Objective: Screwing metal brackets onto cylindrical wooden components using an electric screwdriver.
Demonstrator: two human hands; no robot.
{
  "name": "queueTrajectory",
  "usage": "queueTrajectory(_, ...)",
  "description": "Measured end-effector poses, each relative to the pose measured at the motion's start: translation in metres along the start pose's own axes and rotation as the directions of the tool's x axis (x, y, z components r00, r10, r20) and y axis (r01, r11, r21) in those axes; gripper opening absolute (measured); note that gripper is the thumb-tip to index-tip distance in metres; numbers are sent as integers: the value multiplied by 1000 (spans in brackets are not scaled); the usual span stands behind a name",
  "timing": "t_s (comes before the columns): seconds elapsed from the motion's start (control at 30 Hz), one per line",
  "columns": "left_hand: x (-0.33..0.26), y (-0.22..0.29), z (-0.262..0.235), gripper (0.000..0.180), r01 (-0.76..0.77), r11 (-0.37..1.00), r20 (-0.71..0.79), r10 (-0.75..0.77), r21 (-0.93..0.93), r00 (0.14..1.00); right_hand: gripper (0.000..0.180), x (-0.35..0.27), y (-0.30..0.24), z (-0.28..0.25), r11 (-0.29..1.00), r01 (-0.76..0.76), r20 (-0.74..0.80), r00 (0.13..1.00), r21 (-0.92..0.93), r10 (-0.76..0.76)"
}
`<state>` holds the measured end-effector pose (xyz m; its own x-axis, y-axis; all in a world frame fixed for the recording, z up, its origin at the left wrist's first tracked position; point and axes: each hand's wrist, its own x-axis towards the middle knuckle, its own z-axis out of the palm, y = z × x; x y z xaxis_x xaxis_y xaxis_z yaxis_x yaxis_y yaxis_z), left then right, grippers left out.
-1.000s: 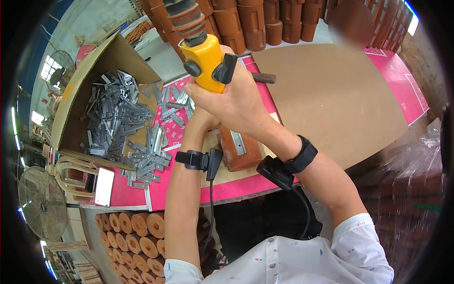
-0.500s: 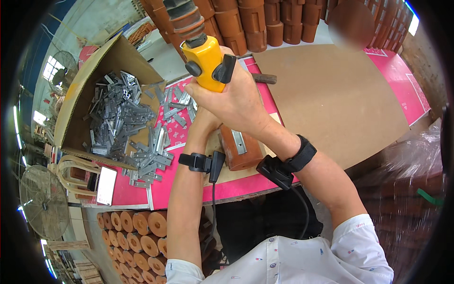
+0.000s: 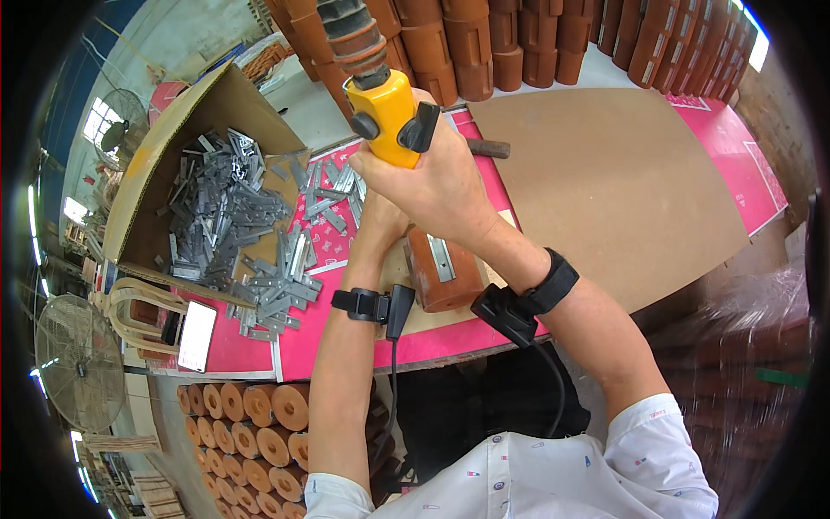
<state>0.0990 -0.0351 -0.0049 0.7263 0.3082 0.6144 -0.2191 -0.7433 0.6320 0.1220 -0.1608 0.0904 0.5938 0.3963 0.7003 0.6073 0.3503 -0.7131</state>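
Note:
My right hand [image 3: 437, 182] is wrapped around a yellow handheld tool [image 3: 385, 112] with black side knobs and a ribbed sleeve rising from its top. The tool's lower end is hidden by that hand. Directly below and behind it is my left hand [image 3: 380, 223]; its fingers are out of sight, so whether they grip anything does not show. A reddish-brown terracotta cylinder [image 3: 460, 284] lies on a light board [image 3: 402, 322] between my wrists. On top of this cylinder sits a slotted silver metal strip [image 3: 440, 259].
A cardboard box [image 3: 138, 203] on its side spills several metal strips [image 3: 281, 294] across the pink tabletop [image 3: 328, 342]. A hammer handle [image 3: 490, 149] lies beside a brown sheet [image 3: 622, 190]. Terracotta cylinders [image 3: 467, 52] stand stacked behind; a phone [image 3: 198, 336] leans at the left.
The whole view has shifted slightly. My hands and the yellow tool keep nearly the same pose, appearing a little further right. The terracotta cylinder and metal strip look unmoved on the board.

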Motion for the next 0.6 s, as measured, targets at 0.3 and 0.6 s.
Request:
queueTrajectory(0.3, -16, 22, -19, 17, 301, 932, 17, -304, -201, 953, 54, 0, 0, -2, 998, -61, 6, 998, 26, 61)
queueTrajectory(0.6, -83, 36, -37, 13, 344, 456, 15, -585, -821, 811, 55, 1, 5, -2, 986, -115, 9, 993, 118, 115)
